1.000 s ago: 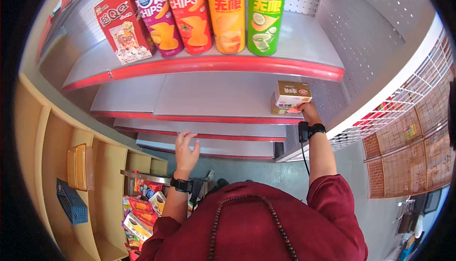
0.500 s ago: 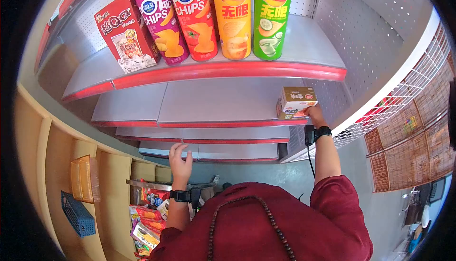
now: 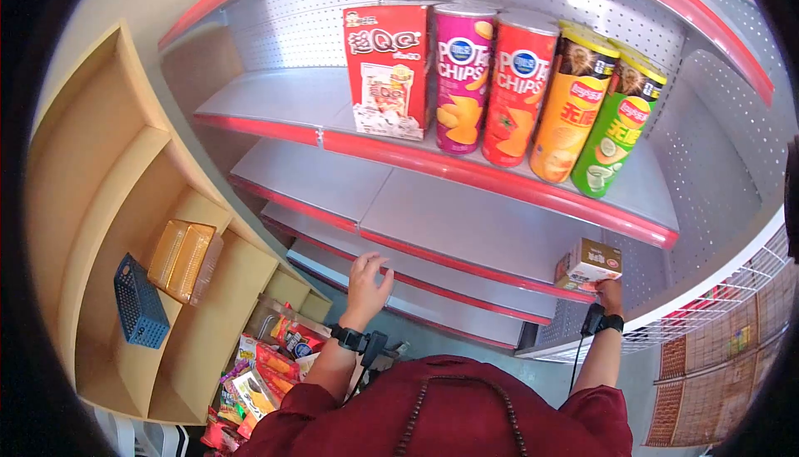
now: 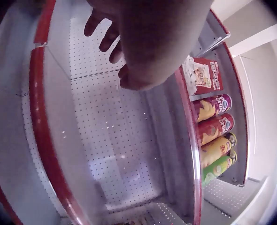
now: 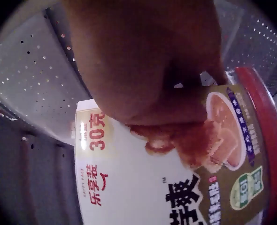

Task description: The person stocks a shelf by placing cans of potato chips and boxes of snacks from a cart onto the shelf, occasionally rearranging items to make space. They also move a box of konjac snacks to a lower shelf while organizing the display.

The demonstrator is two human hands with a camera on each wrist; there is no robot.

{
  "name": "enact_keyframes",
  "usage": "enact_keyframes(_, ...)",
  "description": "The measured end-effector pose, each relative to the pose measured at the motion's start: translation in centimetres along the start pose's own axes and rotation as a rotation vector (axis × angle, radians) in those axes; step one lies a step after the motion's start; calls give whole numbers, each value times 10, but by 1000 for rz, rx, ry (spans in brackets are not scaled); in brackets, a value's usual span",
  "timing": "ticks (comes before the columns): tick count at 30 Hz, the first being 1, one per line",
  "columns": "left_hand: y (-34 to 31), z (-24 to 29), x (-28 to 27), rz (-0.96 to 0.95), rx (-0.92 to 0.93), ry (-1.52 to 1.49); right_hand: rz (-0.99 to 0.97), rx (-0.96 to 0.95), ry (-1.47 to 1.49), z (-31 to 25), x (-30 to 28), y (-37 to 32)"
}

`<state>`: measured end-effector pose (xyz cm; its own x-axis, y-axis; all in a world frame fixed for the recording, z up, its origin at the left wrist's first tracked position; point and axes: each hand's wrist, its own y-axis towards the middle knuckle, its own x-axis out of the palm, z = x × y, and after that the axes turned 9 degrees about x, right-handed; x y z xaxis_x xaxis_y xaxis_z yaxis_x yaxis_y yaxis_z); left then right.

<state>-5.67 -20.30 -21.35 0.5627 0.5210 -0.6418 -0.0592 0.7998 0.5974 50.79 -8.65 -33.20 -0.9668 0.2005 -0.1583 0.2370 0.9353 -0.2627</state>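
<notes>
My right hand (image 3: 610,295) grips the right side of a small white and brown snack box (image 3: 593,261) at the right end of the second shelf, close to its front edge. In the right wrist view the box's printed white face (image 5: 129,173) fills the lower part, with the hand (image 5: 138,61) across one edge; the far fingers are hidden. My left hand (image 3: 368,284) hovers in front of the lower shelves, fingers loosely bent and holding nothing. The left wrist view shows that hand (image 4: 145,56) before the pegboard back.
On the upper shelf (image 3: 283,99) stand a red QQ box (image 3: 388,74), purple (image 3: 460,82) and red chip cans (image 3: 518,95), then yellow (image 3: 574,107) and green Lay's cans (image 3: 616,136). Lower left, snack packets (image 3: 266,374) lie beside a wooden rack (image 3: 225,324) holding baskets. White wire mesh (image 3: 707,324) borders the right.
The head view has turned left and tilted, shifting the shelves right and down in it. My right hand keeps its grip on the box at the shelf's right end; the left hand stays raised.
</notes>
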Motion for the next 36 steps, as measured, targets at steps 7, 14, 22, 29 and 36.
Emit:
enact_keyframes(7,126,-14,-52,380,146,-31,223,-97,171,-17,31,-46)
enact_keyframes(14,292,-11,-72,103,117,-794,752,-364,-18,51,22,-36)
enact_keyframes(22,320,-33,-81,-363,44,-1106,708,-209,44,14,57,-103)
enact_keyframes(29,310,-48,-75,-295,29,-1125,756,-390,42,-12,68,-98)
enact_keyframes(36,304,-14,-89,-12,223,-929,800,-602,50,-91,124,-107)
